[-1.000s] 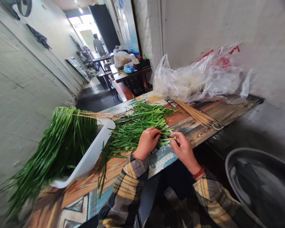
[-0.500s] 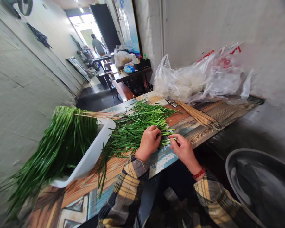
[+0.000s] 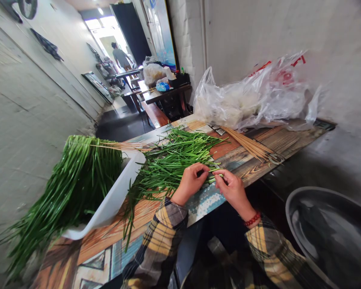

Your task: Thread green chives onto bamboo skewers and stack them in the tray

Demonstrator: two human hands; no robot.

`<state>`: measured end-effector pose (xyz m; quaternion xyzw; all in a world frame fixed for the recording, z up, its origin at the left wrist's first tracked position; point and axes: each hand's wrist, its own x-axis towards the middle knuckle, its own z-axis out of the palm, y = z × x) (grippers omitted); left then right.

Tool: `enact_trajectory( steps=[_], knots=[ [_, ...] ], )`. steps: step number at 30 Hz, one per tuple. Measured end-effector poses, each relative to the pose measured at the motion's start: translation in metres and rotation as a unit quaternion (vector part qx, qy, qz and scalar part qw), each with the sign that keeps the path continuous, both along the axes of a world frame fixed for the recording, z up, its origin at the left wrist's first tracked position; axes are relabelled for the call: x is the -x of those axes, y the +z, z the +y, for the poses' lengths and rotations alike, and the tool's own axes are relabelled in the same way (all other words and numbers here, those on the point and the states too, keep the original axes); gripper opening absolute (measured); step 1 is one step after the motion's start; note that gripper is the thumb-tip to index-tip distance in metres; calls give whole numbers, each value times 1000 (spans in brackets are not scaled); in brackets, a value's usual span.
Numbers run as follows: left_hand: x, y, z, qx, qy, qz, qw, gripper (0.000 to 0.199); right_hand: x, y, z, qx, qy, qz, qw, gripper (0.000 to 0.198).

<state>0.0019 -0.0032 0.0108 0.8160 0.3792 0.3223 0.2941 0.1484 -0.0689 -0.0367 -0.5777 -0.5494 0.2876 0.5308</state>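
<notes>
A loose pile of garlic chives (image 3: 183,150) lies across the middle of the table, pale stem ends pointing right. My left hand (image 3: 192,181), thumb and fingers pinched together, is at the near right side of the pile. Close to its right, my right hand (image 3: 233,190) pinches the stem ends of some chives between thumb and forefinger. Fingertips of both hands nearly meet; whatever the left one pinches is hidden. To the left, a white plastic tub (image 3: 116,204) carries threaded chives (image 3: 87,184) that hang over its side from thin bamboo skewers (image 3: 123,146).
Bare bamboo skewers (image 3: 249,145) lie fanned on the wood-patterned table (image 3: 276,140), behind my right hand. Clear plastic bags (image 3: 246,100) rest against the wall. A large grey basin (image 3: 327,233) stands low at right. Farther back are another table (image 3: 156,94) and a person (image 3: 120,56).
My left hand has shifted slightly right and down, its fingertips now reaching toward my right hand. The right hand stays almost in place, still pinching the stem ends.
</notes>
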Motion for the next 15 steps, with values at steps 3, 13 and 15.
enact_trajectory(
  steps=[3, 13, 15],
  knots=[
    [0, 1, 0, 4, -2, -11, 1000, 11, 0, 0, 0, 0, 6, 5, 1000, 26],
    [0, 0, 0, 11, -20, -23, 999, 12, 0, 3, -1, 9, 3, 4, 1000, 26],
    [0, 0, 0, 8, -24, -25, 999, 12, 0, 3, -1, 9, 2, 5, 1000, 25]
  ],
)
